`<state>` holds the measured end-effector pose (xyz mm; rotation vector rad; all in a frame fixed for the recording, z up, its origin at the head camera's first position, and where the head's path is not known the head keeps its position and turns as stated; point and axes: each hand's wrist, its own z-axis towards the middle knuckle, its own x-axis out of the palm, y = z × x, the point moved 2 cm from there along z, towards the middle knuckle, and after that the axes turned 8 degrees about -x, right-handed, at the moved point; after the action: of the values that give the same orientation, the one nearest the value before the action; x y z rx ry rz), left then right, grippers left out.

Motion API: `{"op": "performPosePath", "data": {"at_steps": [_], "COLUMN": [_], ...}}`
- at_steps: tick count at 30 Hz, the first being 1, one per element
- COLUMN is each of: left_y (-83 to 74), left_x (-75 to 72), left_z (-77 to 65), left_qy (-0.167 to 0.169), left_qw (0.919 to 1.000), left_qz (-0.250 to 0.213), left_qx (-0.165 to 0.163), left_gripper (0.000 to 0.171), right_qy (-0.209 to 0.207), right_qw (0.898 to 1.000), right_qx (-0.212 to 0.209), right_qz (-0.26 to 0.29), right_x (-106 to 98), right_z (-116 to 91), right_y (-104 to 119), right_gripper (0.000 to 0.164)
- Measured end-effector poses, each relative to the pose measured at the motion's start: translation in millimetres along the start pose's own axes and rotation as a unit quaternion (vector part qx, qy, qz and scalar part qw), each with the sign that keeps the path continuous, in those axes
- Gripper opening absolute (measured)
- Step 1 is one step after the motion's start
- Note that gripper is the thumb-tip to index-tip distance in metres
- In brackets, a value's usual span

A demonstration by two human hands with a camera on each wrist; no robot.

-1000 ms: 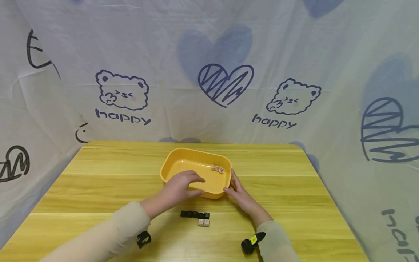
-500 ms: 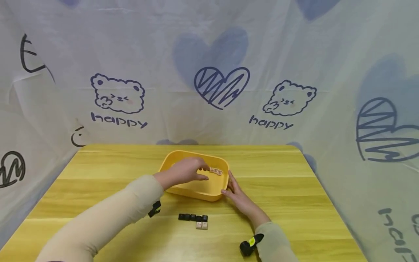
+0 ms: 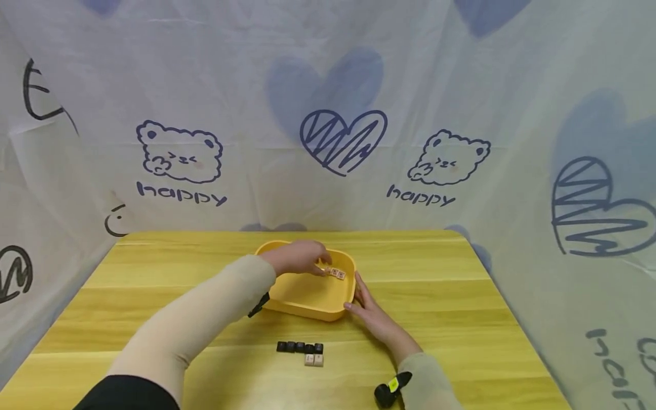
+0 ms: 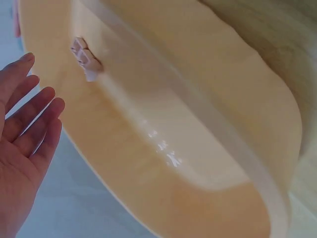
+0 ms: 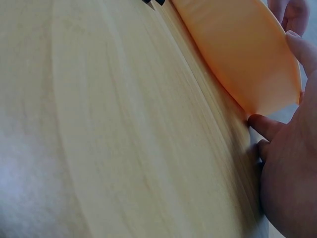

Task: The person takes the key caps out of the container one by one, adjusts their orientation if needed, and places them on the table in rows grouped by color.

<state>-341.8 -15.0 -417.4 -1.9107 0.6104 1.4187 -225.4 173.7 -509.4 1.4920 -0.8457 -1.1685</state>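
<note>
A yellow plastic basin [image 3: 307,311] stands on the table, with several beige keycaps [image 3: 337,274] in a short row on its floor near the right end. My left hand [image 3: 301,256] reaches over the basin, its fingertips close to the left end of that row. In the left wrist view the left hand [image 4: 29,144] has loosely bent, spread fingers, apart from the keycaps [image 4: 85,57]. At the basin's right corner, my right hand [image 3: 378,320] holds the wall. The right wrist view shows its thumb [image 5: 301,47] at the rim and a finger lower on the outside.
In front of the basin, a row of several black keycaps [image 3: 299,347] lies on the wooden table [image 3: 435,285]. Two beige keycaps [image 3: 314,360] sit against the right end of that row, on the near side. A printed cloth [image 3: 256,102] hangs behind the table.
My left hand has moved forward and right, from over the basin's near side to the beige keycaps inside. The right hand has stayed at the basin's corner. The head view has shifted slightly.
</note>
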Motion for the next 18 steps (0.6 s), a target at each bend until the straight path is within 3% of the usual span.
{"op": "performPosePath", "data": {"at_steps": [10,18], "left_y": [9.4,9.1], "left_x": [21.5,31.8], "left_z": [20.0,28.5], "left_qy": [0.034,0.062], "left_qw": [0.9987,0.9977], "left_qz": [0.03,0.008], "left_qx": [-0.022,-0.027], "left_gripper": [0.034,0.036], "right_qy": [-0.001,-0.005], "right_qw": [1.0,1.0], "right_qx": [-0.009,-0.007], "right_qz": [-0.001,0.0], "right_x": [2,0], "right_z": [-2,-1], "right_y": [-3,-4], "right_gripper": [0.08,0.081]}}
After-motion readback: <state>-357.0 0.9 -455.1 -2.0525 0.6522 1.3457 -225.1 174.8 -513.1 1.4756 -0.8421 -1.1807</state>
